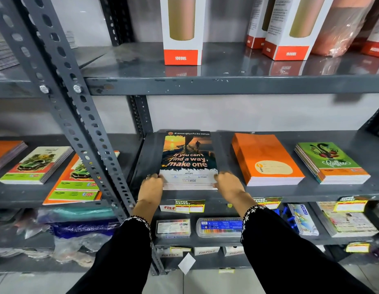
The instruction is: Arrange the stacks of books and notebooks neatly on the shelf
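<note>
The sunset-cover stack (189, 164) lies flat on the grey middle shelf (290, 192), at the left end of this bay, just right of the perforated upright (82, 132), its near edge close to the shelf lip. The left hand (151, 186) presses against the stack's near-left corner and the right hand (226, 183) against its near-right corner; the fingers curl round the sides and pinch the pile between the two hands, though whether any fingertip reaches beneath cannot be told. To the right of this stack, apart from it, sits the orange stack (267, 160), turned slightly askew, and further right the green-cover stack (330, 163), likewise angled. Judgement: the held pile is several thin soft-cover books, moderately heavy together, flexible singly, with glossy covers that may slide on one another. Hold should be at opposite side edges near the corners, squeezing evenly so upper copies do not shear off; pushing along the smooth metal shelf appears safer than lifting.
</note>
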